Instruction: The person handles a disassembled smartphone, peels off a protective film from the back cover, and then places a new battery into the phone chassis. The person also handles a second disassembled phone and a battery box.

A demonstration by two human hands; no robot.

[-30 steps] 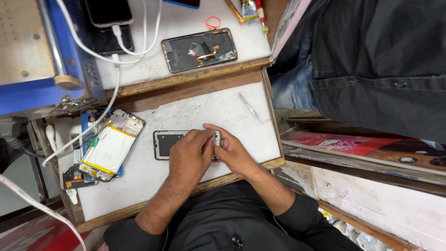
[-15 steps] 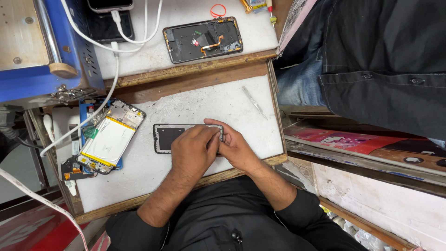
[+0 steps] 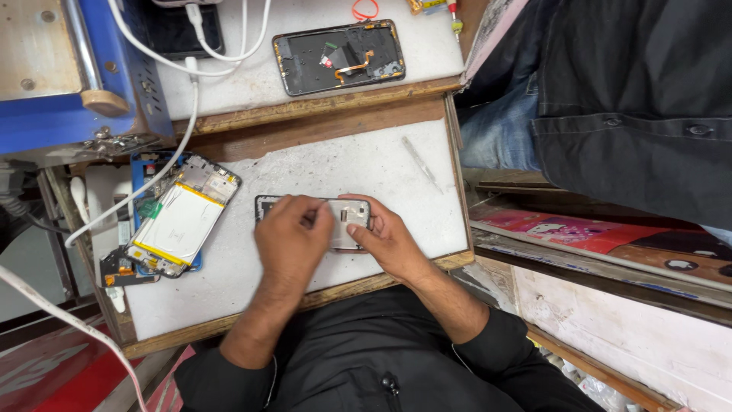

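Observation:
An opened phone frame [image 3: 345,216] lies flat on the white work board [image 3: 366,164], dark at its left end and pale grey at its right. My left hand [image 3: 291,243] rests over its middle with the fingers pressing down on it. My right hand [image 3: 383,238] grips the phone's right end, thumb on top. Both forearms wear black sleeves. What lies under my left palm is hidden.
A phone with its battery exposed [image 3: 181,220] lies at the left on a blue mat. Another opened phone body [image 3: 339,56] sits on the upper shelf. Tweezers [image 3: 422,163] lie at the board's right. White cables [image 3: 191,84] hang left. A seated person [image 3: 610,91] is at right.
The view has shifted slightly downward. My hands stay on the phone; the left fingers have moved a little over its middle and more of the pale right end shows.

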